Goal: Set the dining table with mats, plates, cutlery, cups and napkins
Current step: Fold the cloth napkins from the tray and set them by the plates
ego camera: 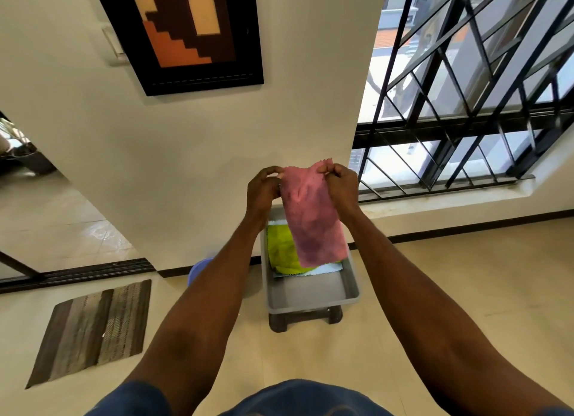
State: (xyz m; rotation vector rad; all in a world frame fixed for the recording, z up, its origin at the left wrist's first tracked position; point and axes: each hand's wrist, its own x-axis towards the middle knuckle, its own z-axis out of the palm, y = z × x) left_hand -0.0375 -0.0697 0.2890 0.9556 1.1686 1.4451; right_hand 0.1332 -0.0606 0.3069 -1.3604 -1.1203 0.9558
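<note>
Evidently to shake it flat for a place setting, both hands, left (262,187) and right (340,187), pinch the top corners of a pink zigzag-edged cloth napkin (313,220), which hangs at twelve o'clock over a grey plastic tray (310,294) holding a lime-green cloth (281,249).

- Cream wall (192,154) with a framed brown-and-orange picture (183,30).
- Barred window (466,105) at right, bright with daylight.
- Pale tiled floor (466,276).
- Striped brown doormat (93,328) by a sliding door track (77,271).
</note>
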